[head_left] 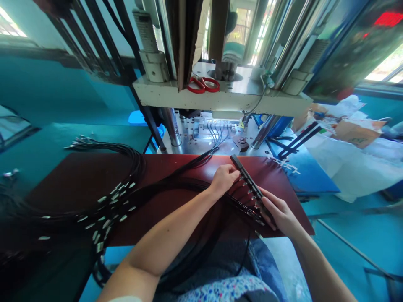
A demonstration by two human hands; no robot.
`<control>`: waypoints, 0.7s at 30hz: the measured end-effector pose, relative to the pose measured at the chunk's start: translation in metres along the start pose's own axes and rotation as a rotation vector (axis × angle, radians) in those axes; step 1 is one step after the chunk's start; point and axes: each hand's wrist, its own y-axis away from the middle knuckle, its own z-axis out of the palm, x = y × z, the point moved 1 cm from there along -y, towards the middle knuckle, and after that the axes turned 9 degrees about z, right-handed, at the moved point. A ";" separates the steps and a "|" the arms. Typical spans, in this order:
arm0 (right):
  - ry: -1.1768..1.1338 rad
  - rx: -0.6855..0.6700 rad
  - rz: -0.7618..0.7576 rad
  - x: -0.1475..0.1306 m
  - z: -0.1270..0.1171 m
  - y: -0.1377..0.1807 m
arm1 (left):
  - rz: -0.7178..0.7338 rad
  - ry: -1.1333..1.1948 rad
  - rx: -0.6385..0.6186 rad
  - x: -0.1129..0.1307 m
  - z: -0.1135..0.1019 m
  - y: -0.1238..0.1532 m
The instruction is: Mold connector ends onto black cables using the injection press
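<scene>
A long dark slotted bar (248,178) is held at a slant above the red-brown tabletop. My right hand (280,210) grips its lower end, thumb and fingers on either side. Along the bar's left edge sit several thin black cables with small shiny ends. My left hand (224,180) is closed in a pinch by the bar's upper part; what its fingertips hold is hidden. Beneath my left forearm runs a thick bundle of black cables (176,184), with several small white tags (118,191) on its left part.
Behind the table stands a press with a metal fixture (214,129) on its bed, several cables leading into it. Red-handled scissors (204,85) lie on the press plate. Right of the press, a blue surface (310,167) holds black bars and white plastic pieces, near white sacks (333,167).
</scene>
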 end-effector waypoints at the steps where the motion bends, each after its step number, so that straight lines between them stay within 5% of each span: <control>1: 0.014 -0.002 0.004 -0.003 0.000 -0.002 | -0.006 0.000 -0.008 -0.002 0.000 -0.003; 7: 0.154 -0.043 0.024 -0.031 -0.008 -0.030 | 0.093 -0.411 -0.179 0.004 -0.019 -0.023; 13: 0.860 0.019 -0.136 -0.041 -0.025 -0.067 | 0.290 -1.026 0.166 0.017 -0.069 -0.030; 17: 1.408 0.048 -0.316 -0.038 -0.026 -0.073 | 0.354 -1.029 0.150 0.005 -0.079 -0.031; 21: 1.568 -0.008 -0.323 -0.049 -0.026 -0.080 | 0.482 -1.081 0.253 -0.008 -0.076 -0.035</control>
